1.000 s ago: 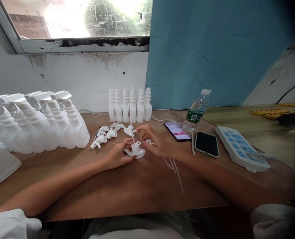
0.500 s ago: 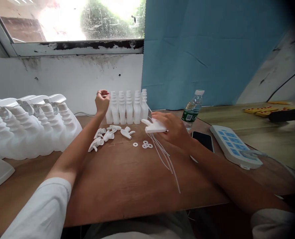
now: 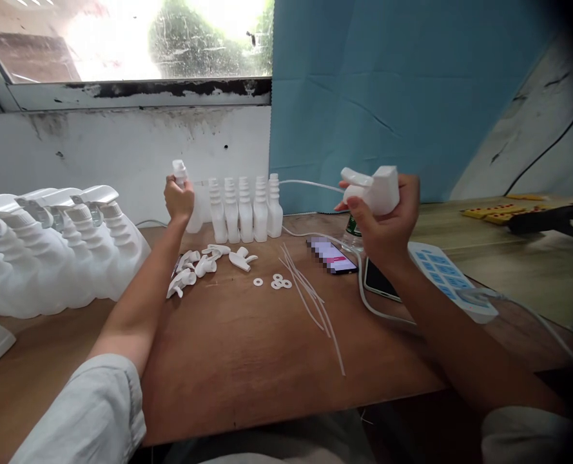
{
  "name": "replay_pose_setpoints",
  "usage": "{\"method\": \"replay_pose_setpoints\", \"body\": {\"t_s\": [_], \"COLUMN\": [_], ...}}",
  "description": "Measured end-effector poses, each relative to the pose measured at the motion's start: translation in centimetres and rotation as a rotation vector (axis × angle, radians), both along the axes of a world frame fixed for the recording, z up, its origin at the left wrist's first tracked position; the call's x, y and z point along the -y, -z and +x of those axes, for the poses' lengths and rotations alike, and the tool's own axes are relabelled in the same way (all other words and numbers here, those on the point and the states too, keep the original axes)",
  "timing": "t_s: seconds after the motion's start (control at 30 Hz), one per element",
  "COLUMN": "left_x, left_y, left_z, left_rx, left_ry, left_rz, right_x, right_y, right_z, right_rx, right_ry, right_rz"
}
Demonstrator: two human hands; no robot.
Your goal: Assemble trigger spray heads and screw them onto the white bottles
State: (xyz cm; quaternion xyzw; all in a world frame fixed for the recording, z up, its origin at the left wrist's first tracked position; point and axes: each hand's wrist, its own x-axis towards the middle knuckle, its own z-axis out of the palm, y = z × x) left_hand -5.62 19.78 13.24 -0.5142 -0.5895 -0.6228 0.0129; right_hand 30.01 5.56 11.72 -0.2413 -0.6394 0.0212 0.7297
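My left hand [image 3: 178, 201] is closed around the neck of a white plastic bottle [image 3: 197, 214], whose open mouth shows above my fingers. At the right, my right hand [image 3: 393, 227] grips a white trigger spray head [image 3: 378, 192]. Its thin white dip tube [image 3: 309, 183] points left towards the bottles. Between the hands stands a row of several white bottles [image 3: 244, 212] without spray heads. In front of them lie several loose spray heads [image 3: 205, 264], a few small white washers [image 3: 277, 281] and several loose thin tubes [image 3: 315, 299].
Finished-looking bottles with spray heads [image 3: 58, 251] fill the left side. A lit phone [image 3: 333, 256], a dark phone [image 3: 381, 281], a partly hidden water bottle [image 3: 352, 237] and a white power strip [image 3: 453, 283] lie or stand right. A white cable [image 3: 363, 293] curves between them.
My right hand has lifted the spray head up and to the right, turning it so its tube points left. My left hand has moved slightly left, raising the bottle. The lit phone has come into sight.
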Motion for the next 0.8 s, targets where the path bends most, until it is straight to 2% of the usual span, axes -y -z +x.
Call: {"method": "replay_pose_setpoints", "body": {"t_s": [0.07,0.13,0.23,0.33,0.47,0.6,0.8], "left_x": [1.9,4.1,6.9,8.5,9.2,10.1,11.6], "left_y": [-1.7,-3.0,-3.9,-3.8,-3.5,-4.0,-4.7], "left_z": [-0.4,-0.5,-0.2,0.5,1.2,1.3,2.2], "left_rx": [-0.132,-0.323,-0.651,-0.864,-0.923,-0.968,-1.069], "left_ry": [0.061,0.164,0.29,0.377,0.41,0.39,0.449], "left_rz": [0.111,0.12,-0.007,-0.17,-0.349,-0.459,-0.473], "right_x": [-0.3,-0.6,-1.2,-2.2,-3.8,-4.2,-3.3], "right_y": [-0.3,-0.6,-0.7,-0.3,0.4,0.4,0.3], "right_z": [0.1,0.3,1.1,2.3,3.9,4.2,2.8], "right_rx": [-0.061,-0.116,-0.204,-0.25,-0.302,-0.386,-0.434], "right_ry": [-0.138,-0.23,-0.313,-0.339,-0.346,-0.404,-0.536], "right_rz": [-0.041,-0.099,-0.22,-0.304,-0.367,-0.352,-0.374]}}
